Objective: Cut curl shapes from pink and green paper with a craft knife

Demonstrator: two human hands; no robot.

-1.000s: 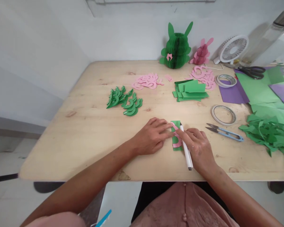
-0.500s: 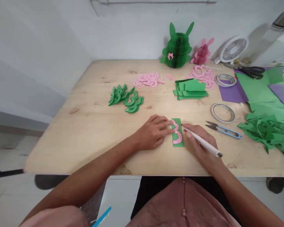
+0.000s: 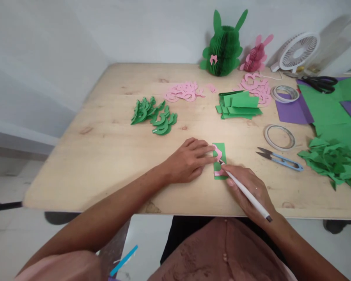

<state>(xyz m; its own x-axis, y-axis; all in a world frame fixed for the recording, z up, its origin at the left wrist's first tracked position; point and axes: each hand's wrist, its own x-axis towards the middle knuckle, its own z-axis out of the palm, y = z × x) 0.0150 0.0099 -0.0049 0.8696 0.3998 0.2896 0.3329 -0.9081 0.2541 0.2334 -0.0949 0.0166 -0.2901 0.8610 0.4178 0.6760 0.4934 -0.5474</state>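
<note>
My left hand [image 3: 193, 159] lies palm down with fingers stretched out, its fingertips pressing a pink curved paper cutout [image 3: 218, 152] onto a small green paper strip [image 3: 219, 167]. In my right hand [image 3: 248, 187] is a white pen [image 3: 247, 192], held like a writing tool. The pen's dark tip touches the strip beside the middle of the pink cutout. My right fingers cover part of the cutout's lower curve. Blue thread snips [image 3: 282, 160] lie on the table to the right of my right hand.
Piles of green cutouts [image 3: 155, 115], pink cutouts [image 3: 183, 92] and green strips [image 3: 239, 105] lie farther back. Tape rolls [image 3: 280, 137], green scraps [image 3: 333, 160] and black scissors [image 3: 320, 83] are at right. A green paper rabbit [image 3: 224, 50], a pink one [image 3: 256, 56] and a white fan [image 3: 300, 52] stand by the wall.
The pen tip has moved left and down, from the strip's upper right edge to the middle of the pink cutout. My left hand keeps its hold. The camera view has shifted slightly.
</note>
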